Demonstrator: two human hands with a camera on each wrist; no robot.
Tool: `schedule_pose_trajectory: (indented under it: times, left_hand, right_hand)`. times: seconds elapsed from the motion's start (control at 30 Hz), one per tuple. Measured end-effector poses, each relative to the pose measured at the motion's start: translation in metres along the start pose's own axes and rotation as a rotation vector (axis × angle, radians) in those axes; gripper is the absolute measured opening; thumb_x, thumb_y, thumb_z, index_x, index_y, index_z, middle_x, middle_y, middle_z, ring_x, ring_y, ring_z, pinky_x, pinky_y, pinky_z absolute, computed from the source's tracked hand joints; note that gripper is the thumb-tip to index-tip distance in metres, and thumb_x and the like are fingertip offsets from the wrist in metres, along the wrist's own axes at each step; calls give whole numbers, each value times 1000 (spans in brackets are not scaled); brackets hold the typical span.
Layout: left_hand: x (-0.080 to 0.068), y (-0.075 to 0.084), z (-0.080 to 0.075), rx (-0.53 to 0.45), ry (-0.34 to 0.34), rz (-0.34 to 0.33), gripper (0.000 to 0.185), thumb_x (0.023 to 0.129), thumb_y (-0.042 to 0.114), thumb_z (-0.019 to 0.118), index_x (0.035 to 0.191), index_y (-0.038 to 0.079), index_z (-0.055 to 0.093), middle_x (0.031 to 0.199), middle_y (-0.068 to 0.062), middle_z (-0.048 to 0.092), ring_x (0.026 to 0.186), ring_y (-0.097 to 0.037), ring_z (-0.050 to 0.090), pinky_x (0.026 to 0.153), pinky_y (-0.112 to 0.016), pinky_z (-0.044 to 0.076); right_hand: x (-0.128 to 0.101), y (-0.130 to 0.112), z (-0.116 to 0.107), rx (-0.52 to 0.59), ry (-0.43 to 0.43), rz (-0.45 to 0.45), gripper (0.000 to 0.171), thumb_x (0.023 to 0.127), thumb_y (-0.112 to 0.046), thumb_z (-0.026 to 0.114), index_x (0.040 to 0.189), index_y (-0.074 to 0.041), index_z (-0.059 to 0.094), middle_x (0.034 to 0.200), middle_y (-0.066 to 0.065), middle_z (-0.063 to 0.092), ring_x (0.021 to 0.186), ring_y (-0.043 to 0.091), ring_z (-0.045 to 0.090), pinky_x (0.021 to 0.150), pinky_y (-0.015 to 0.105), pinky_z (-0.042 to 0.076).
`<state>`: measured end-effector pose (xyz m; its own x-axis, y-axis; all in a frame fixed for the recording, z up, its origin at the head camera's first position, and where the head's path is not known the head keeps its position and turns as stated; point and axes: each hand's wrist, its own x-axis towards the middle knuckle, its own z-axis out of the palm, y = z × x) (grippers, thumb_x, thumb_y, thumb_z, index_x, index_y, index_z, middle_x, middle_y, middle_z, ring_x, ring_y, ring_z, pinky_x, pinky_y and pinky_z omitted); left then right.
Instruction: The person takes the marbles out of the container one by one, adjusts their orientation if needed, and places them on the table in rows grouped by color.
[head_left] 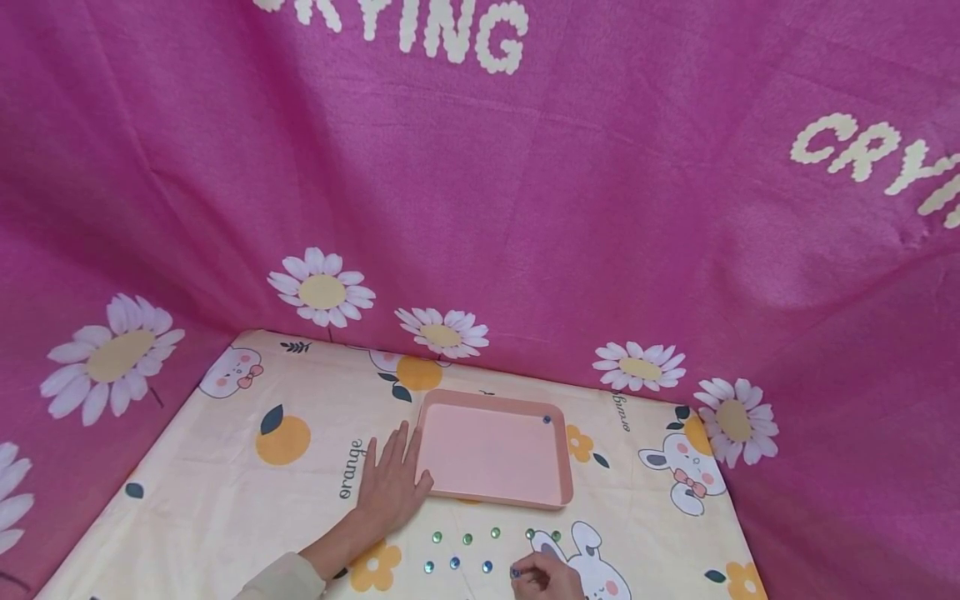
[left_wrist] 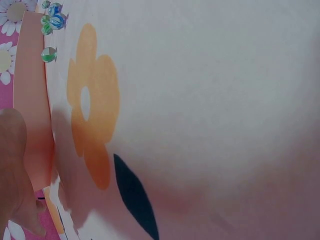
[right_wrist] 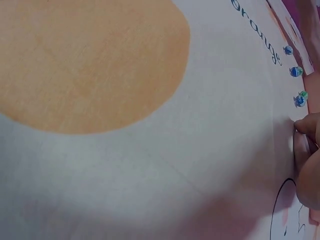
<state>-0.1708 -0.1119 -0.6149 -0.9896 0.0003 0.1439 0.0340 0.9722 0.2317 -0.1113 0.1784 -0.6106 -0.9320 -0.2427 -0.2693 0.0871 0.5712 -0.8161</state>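
Beside tray (head_left: 491, 451), left hand (head_left: 392, 487) flat, fingers spread, steadying it on counter (head_left: 225, 492). Near bottom edge, right hand (head_left: 546, 577) pinching a marble (head_left: 515, 572), marbles (head_left: 467, 539) loose alongside.

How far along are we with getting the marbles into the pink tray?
Early. One marble already lies in the pink tray, at its far right corner. The right hand is pinching a blue marble on the tablecloth, while the left hand rests flat against the tray's left edge. Eight or so loose marbles still lie in two rows in front of the tray.
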Motion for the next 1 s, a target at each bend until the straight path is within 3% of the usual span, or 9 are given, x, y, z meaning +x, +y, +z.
schedule_pose_trajectory:
  times: [0.67, 1.0]
  left_hand:
    - [1, -1, 1, 16, -1, 3, 75, 96, 47, 51, 156, 7, 32, 161, -17, 26, 144, -34, 31, 118, -60, 13]
    - [1, -1, 2, -2, -14, -5, 76, 96, 47, 50, 157, 7, 30, 162, -17, 24, 146, -34, 28, 118, -59, 10]
  right_hand:
    - [-2, -3, 0, -74, -11, -7, 13, 85, -13, 72, 97, -11, 74, 82, -4, 61, 75, 14, 57, 60, 21, 46]
    - [-4, -9, 1, -101, 46, 10, 13, 84, -13, 72, 97, -13, 74, 82, -4, 60, 74, 13, 57, 60, 23, 48]
